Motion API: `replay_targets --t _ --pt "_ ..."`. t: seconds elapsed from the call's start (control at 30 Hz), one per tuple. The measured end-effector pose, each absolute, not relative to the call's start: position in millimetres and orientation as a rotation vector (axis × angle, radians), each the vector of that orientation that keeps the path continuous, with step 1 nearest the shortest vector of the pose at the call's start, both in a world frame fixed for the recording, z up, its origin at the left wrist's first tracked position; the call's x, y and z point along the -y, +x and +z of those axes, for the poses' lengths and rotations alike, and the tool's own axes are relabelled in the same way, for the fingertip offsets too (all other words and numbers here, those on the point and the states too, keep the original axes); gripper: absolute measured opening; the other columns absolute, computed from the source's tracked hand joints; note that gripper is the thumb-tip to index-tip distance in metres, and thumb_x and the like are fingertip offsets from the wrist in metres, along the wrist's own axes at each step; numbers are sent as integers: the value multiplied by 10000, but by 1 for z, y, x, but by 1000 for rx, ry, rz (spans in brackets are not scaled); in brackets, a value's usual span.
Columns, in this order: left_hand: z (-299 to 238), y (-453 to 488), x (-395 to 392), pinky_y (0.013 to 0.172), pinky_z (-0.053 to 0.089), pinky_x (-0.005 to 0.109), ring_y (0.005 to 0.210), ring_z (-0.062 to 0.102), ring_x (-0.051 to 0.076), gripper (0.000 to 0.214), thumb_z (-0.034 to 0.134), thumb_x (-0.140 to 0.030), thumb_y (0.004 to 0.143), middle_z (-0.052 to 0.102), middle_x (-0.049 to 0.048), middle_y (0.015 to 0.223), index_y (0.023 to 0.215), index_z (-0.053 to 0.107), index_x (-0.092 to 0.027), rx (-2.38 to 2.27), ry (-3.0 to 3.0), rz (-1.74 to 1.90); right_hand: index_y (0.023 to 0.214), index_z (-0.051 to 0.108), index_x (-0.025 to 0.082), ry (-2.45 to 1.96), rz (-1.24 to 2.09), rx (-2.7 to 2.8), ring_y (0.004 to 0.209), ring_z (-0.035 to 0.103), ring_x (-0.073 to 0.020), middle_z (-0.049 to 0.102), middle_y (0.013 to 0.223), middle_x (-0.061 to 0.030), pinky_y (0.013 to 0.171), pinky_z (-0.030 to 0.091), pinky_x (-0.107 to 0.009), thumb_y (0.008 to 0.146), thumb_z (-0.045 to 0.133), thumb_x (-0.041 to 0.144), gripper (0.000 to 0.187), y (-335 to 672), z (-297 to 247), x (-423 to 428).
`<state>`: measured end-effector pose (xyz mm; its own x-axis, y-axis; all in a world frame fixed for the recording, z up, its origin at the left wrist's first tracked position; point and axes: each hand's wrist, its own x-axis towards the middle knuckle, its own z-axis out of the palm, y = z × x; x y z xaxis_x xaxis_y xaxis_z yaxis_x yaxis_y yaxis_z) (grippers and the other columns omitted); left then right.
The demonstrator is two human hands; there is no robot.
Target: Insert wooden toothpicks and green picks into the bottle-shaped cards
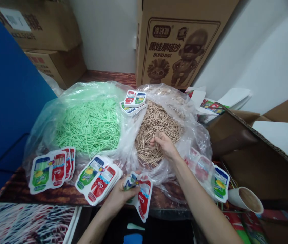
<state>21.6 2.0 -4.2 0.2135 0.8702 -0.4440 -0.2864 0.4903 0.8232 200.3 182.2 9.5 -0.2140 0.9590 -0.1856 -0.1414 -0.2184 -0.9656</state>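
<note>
My left hand (123, 196) pinches a bent bottle-shaped twin packet (144, 198), one half green and blue, the other red with "Cola" lettering. My right hand (164, 145) is closed round a small bunch of thin brown sticks (157, 139), over a heap of brown sticks (146, 149) in a clear plastic bag (192, 122). To the left, light green sticks (90, 127) fill another clear bag (39, 122). A stack of flat twin packets (96, 179) lies beside my left hand. More packets (48, 171) lie further left, some brown sticks showing through a window.
Two more packets (133, 101) rest between the bags. A large printed carton (176, 44) stands behind, and other cartons (49, 30) are stacked at back left. At right are an open carton (235, 145), a paper cup (247, 200) and a packet (221, 183). A blue panel (8, 101) borders the left.
</note>
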Motion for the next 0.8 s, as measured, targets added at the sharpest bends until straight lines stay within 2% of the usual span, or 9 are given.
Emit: replay_targets --t 0.1,0.2,0.3,0.43,0.8 --pt "-4 13 4 770 511 316 800 674 229 369 782 -361 667 749 66 860 956 733 -137 -1130 642 940 892 563 205 -1094 1528 1177 562 574 -121 629 635 43 609 476 -255 699 659 323 245 197 15 -169" --pt "-3 2 9 713 520 301 741 670 221 303 803 -374 624 748 66 793 795 733 -133 -1239 586 1024 997 583 204 -1079 1454 1250 640 576 -139 615 681 29 676 469 -273 781 596 342 257 190 7 -140" --pt "0 -6 10 669 522 294 703 667 215 306 805 -377 615 745 69 773 784 728 -133 -1282 565 1047 920 582 198 -1129 1327 1320 791 596 -168 632 802 -10 768 464 -295 833 550 344 174 183 -12 -108" --pt "0 -7 9 702 529 301 718 670 212 284 809 -358 608 748 63 775 774 733 -141 -1278 550 1077 842 573 201 -1212 1175 1458 825 573 -173 612 820 -13 797 439 -295 879 487 310 143 176 -33 -83" --pt "0 -6 10 677 517 268 674 656 176 258 813 -350 620 747 43 760 761 737 -148 -1235 533 1102 923 606 189 -1237 1107 1454 892 611 -194 663 901 -45 831 459 -320 895 483 315 178 177 -46 -75"
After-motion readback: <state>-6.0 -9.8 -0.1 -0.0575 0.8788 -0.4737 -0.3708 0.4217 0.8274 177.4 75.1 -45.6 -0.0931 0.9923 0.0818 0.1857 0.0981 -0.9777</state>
